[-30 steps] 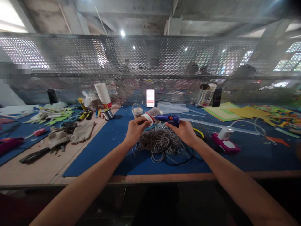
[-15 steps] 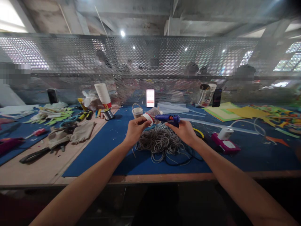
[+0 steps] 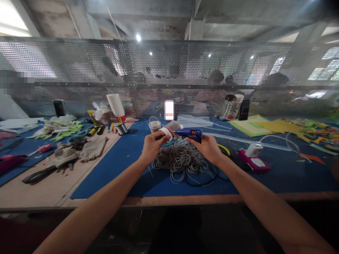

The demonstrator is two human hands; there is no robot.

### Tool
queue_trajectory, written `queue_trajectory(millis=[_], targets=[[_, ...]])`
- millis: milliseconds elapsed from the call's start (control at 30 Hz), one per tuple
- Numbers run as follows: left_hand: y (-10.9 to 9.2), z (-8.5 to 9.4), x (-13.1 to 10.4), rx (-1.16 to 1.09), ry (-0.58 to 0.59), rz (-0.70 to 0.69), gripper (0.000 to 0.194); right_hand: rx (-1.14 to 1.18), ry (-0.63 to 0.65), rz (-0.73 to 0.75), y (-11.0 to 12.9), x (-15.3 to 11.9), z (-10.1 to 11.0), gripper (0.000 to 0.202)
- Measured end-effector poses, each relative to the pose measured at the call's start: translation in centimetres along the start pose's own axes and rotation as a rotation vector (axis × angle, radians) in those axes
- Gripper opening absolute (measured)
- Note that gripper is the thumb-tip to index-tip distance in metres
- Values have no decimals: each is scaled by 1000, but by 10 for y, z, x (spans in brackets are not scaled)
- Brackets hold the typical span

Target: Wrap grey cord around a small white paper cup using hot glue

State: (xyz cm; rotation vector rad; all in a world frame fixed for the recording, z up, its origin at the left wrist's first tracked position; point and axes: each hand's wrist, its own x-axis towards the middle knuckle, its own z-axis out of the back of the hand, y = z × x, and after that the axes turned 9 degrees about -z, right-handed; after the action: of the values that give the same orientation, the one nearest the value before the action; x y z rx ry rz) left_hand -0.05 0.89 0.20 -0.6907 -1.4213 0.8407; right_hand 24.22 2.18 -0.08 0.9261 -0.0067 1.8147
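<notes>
My left hand [image 3: 153, 144] is closed on a paper cup [image 3: 166, 133] with a white rim and a red band, tilted on its side; grey cord seems to wrap its far part. In my right hand [image 3: 208, 147] is a blue hot glue gun [image 3: 188, 132], its nozzle pointing left at the cup's side. Whether the tip touches the cup I cannot tell. A long clear glue stick [image 3: 249, 141] runs out to the right behind the gun. Under both hands lies a loose heap of grey cord [image 3: 182, 158] on the blue mat.
A small basket [image 3: 154, 125] stands behind the cup. Leaning at the left are stacked paper cups [image 3: 115, 106], near gloves [image 3: 93, 149] and scissors [image 3: 79, 135]. To the right sit a magenta power strip [image 3: 254, 163] and coloured sheets [image 3: 251, 126]. A perforated metal screen [image 3: 164, 70] closes off the back.
Both hands, the cup and the glue gun stay in nearly the same place. Behind the screen at the left, a person has shifted slightly.
</notes>
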Motion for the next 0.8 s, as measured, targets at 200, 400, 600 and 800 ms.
queue_trajectory(millis=[200,400,600,800], targets=[[-1,0,1,-6,-15,4,27,-11,6,-12,1,0,0,47],[-1,0,1,-10,-20,2,26,-25,12,-7,3,0,1,45],[-2,-1,1,-24,-24,13,28,-10,4,-7,0,0,0,44],[-4,-2,1,-29,-22,12,27,4,-6,-6,0,0,-1,45]])
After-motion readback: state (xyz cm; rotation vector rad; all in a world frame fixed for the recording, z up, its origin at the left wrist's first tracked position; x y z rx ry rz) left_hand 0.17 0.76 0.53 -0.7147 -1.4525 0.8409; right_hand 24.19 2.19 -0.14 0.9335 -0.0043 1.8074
